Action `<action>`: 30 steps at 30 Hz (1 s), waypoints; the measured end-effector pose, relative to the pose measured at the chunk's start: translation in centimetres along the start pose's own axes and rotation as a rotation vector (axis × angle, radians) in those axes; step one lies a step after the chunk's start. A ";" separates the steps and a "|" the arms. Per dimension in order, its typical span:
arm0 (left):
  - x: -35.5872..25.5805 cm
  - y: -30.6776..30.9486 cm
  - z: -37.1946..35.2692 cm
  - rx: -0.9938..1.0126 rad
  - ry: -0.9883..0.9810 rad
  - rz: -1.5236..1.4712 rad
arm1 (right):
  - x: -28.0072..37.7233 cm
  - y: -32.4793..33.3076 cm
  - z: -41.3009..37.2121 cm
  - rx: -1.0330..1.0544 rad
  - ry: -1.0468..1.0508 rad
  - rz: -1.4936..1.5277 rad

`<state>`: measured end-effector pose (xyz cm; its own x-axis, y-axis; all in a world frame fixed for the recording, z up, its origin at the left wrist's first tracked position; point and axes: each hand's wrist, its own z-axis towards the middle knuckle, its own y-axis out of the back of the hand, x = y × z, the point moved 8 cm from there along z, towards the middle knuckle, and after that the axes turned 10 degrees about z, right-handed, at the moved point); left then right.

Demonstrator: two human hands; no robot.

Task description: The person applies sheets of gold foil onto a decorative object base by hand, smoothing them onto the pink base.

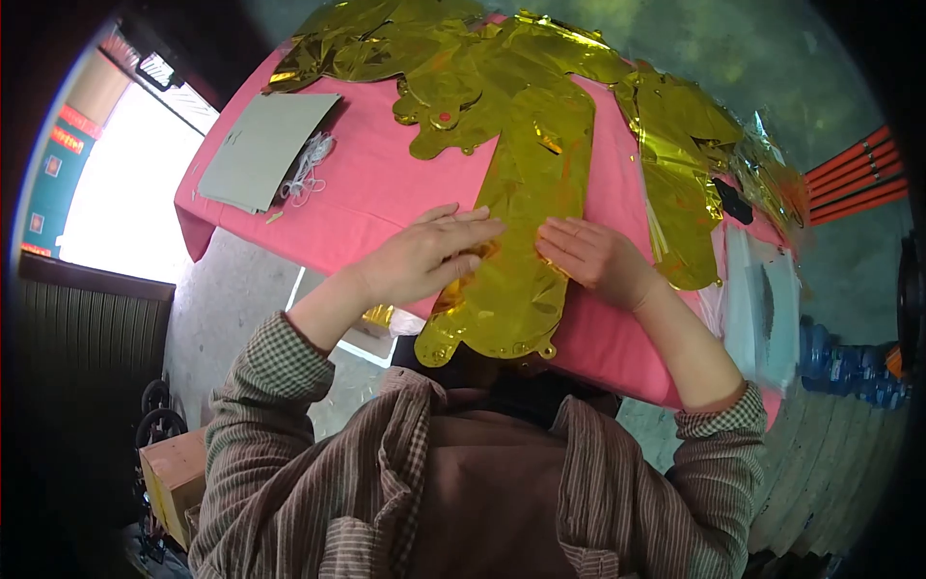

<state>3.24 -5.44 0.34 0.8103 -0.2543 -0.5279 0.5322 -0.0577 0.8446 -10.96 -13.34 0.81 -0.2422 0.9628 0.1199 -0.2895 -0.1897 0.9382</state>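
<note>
Striped overshirt (328, 463) with checked cuffs, worn by the seated or standing person (posture not visible), fills six o'clock. Beyond it lies a table (376, 212) under a pink cloth. At ten o'clock on the cloth, grey boards (262, 152) are stacked, with white string (309, 169) beside them; at three o'clock, clear plastic packs (762, 304). Around the table: bright doorway (125, 179) at ten o'clock, orange-red poles (854, 174) at two, blue-tinted bottles (849, 372) between three and four, cardboard box (178, 473) at eight, on a grey floor (231, 318).

Gold foil sheet (540, 164), flat and wrinkled, runs from the foil heap (434, 43) at twelve o'clock towards six, its lobed end at the near table edge. Left hand (429, 249), palm down on its left side: open, fingers extended, thumb apart. Right hand (596, 259), opposite, angled inward: open, fingers extended and close together, tips on the foil. Neither shows a grip; the palms are hidden.
</note>
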 end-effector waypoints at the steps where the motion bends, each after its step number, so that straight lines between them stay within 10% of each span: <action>1: 0.1 0.0 0.0 0.003 0.007 -0.001 | 0.1 -0.1 -0.1 -0.001 0.002 0.007; 30: -2.2 1.0 0.8 -0.176 -0.313 0.089 | -1.0 0.7 -3.7 -0.184 -0.423 0.699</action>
<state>1.80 -5.70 2.41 0.7557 -0.5350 -0.3778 0.5191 0.1375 0.8436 -14.34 -15.16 0.18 -0.0646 0.5955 0.8008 -0.3575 -0.7630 0.5385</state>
